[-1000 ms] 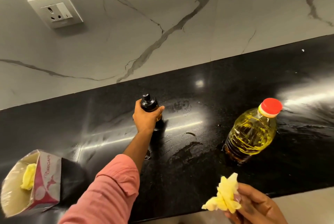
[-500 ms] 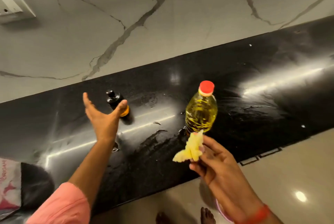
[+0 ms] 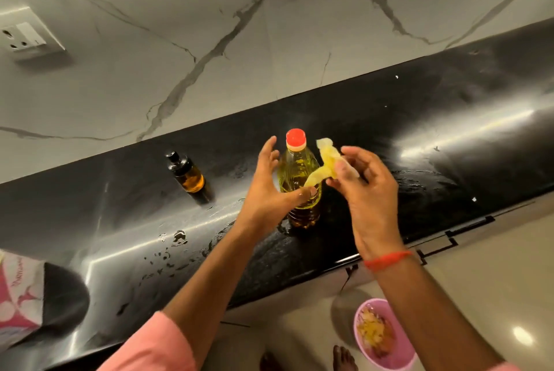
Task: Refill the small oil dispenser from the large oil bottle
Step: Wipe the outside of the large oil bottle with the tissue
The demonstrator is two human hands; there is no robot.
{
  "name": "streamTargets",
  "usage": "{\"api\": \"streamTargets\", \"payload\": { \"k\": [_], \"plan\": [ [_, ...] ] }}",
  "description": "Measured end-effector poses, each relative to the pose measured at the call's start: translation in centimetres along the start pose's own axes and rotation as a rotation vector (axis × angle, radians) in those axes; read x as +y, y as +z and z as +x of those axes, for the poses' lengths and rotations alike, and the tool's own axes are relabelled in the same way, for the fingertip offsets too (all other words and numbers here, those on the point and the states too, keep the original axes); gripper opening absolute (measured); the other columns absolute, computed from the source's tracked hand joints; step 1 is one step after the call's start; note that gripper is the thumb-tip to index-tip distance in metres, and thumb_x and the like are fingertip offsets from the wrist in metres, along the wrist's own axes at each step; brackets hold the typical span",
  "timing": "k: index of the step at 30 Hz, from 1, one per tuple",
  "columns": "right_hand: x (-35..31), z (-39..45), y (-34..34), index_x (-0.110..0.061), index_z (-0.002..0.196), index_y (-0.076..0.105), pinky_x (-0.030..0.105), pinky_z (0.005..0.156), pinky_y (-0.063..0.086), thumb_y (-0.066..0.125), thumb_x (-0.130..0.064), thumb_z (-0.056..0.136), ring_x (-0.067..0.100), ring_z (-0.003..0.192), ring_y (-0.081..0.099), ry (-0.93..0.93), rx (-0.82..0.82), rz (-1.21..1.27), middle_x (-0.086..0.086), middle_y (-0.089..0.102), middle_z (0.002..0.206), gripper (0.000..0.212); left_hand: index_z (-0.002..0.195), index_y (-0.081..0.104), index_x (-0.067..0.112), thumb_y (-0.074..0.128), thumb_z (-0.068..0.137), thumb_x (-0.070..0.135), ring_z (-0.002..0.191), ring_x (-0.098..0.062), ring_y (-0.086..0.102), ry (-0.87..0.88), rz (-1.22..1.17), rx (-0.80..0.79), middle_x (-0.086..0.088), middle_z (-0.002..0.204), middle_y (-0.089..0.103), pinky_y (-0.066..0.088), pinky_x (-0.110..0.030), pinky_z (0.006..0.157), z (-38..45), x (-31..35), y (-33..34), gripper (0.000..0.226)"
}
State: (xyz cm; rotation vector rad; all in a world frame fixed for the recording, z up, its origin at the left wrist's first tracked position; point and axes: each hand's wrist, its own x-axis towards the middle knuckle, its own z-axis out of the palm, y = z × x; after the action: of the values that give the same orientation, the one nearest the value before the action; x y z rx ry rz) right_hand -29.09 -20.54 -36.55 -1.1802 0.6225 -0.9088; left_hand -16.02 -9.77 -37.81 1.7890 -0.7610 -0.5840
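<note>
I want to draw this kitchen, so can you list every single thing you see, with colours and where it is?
Large clear plastic oil bottle: one, yellow oil, red cap, middle of counter.
Small dark glass oil dispenser: one, black top, amber oil, left of the bottle.
Crumpled yellow tissue: one, pinched beside the bottle.
Shiny black stone counter: one, wet patches.
White marble wall: grey veins, behind counter.
White wall socket: one, upper left.
Pink and white tissue box: one, far left edge.
Pink plastic bin: one, on floor, scraps inside.
Left hand: open, around the bottle.
Right hand: pinches the tissue, red thread at wrist.
</note>
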Motion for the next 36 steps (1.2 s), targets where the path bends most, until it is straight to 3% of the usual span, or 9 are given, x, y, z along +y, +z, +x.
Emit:
{"api": "streamTargets", "payload": {
  "k": [3,6,9,14,17,20,24,30,36],
  "plan": [
    [0.4,1.1,1.4,-0.017,0.104,0.074,0.032,0.089,0.057,0.077,-0.013,0.086,0.012,0.101,0.066,-0.444,-0.122,-0.499,-0.001,0.067,0.108,0.019,0.144,0.041,0.032,0.092,0.067,0.012,0.118,-0.009,0.066,-0.04,-0.065,0.016,0.006,0.131,0.066,0.052,-0.046,0.106,0.9,-1.4,1.7,0.095],
    [1.3,0.9,2.1,-0.012,0.1,0.078,0.026,0.088,0.055,0.079,-0.008,0.082,0.012,0.096,0.063,-0.641,-0.254,-0.715,0.0,0.064,0.104,0.018,0.131,0.051,0.03,0.085,0.07,0.011,0.109,-0.021,0.071,-0.016,-0.079,0.101,0.001,0.116,0.072,0.057,-0.055,0.095,1.3,-2.7,2.3,0.073],
    [2.2,1.1,1.4,-0.012,0.098,0.079,0.034,0.084,0.055,0.079,-0.008,0.082,0.018,0.092,0.064,-0.759,-0.385,-0.841,0.002,0.067,0.099,0.016,0.125,0.054,0.034,0.073,0.085,0.011,0.098,-0.013,0.072,-0.026,-0.08,0.18,0.009,0.106,0.074,0.058,-0.041,0.086,1.5,-2.8,2.9,0.05],
    [1.3,3.3,1.0,-0.008,0.104,0.074,0.02,0.088,0.053,0.074,-0.007,0.088,0.012,0.096,0.063,-0.688,-0.186,-0.761,0.003,0.066,0.104,0.016,0.132,0.051,0.032,0.09,0.067,0.018,0.106,-0.006,0.071,-0.026,-0.103,0.173,0.01,0.115,0.073,0.058,-0.034,0.093,1.5,-2.2,3.5,0.077],
    [2.0,4.0,1.2,-0.011,0.107,0.073,0.014,0.086,0.052,0.07,-0.013,0.093,0.003,0.095,0.063,-0.501,-0.088,-0.674,-0.002,0.069,0.103,0.015,0.132,0.051,0.033,0.093,0.066,0.019,0.107,-0.003,0.07,-0.047,-0.096,0.193,0.011,0.116,0.072,0.058,-0.035,0.096,1.6,-2.2,3.6,0.08],
    [3.0,4.6,1.0,-0.017,0.101,0.076,0.013,0.085,0.051,0.073,-0.012,0.089,0.001,0.093,0.064,-0.274,-0.021,-0.639,-0.006,0.069,0.097,0.013,0.132,0.049,0.034,0.093,0.064,0.017,0.106,-0.002,0.069,-0.052,-0.079,0.186,0.012,0.115,0.071,0.059,-0.037,0.096,1.5,-2.5,3.7,0.082],
    [2.5,3.2,1.9,-0.018,0.103,0.078,0.023,0.088,0.056,0.072,-0.015,0.091,0.003,0.096,0.068,-0.193,-0.021,-0.474,-0.01,0.073,0.098,0.014,0.122,0.052,0.037,0.096,0.059,0.027,0.099,-0.006,0.072,-0.099,-0.11,0.24,0.008,0.109,0.073,0.06,-0.043,0.092,0.7,-3.4,4.4,0.078],
    [2.1,0.8,2.6,-0.018,0.107,0.078,0.035,0.091,0.058,0.071,-0.008,0.09,0.008,0.103,0.07,-0.226,-0.172,-0.373,-0.008,0.074,0.106,0.021,0.129,0.057,0.025,0.093,0.064,0.027,0.1,-0.023,0.075,-0.129,-0.154,0.225,-0.003,0.109,0.077,0.058,-0.059,0.089,0.6,-5.1,4.6,0.074],
    [1.0,2.0,2.7,-0.015,0.103,0.077,0.029,0.091,0.055,0.077,-0.002,0.082,0.006,0.098,0.066,-0.557,-0.321,-0.735,-0.004,0.07,0.103,0.025,0.116,0.061,0.035,0.083,0.061,0.043,0.094,-0.01,0.073,-0.168,-0.134,0.291,0.008,0.102,0.076,0.06,-0.049,0.087,0.7,-4.1,5.6,0.059]
  ]
}}
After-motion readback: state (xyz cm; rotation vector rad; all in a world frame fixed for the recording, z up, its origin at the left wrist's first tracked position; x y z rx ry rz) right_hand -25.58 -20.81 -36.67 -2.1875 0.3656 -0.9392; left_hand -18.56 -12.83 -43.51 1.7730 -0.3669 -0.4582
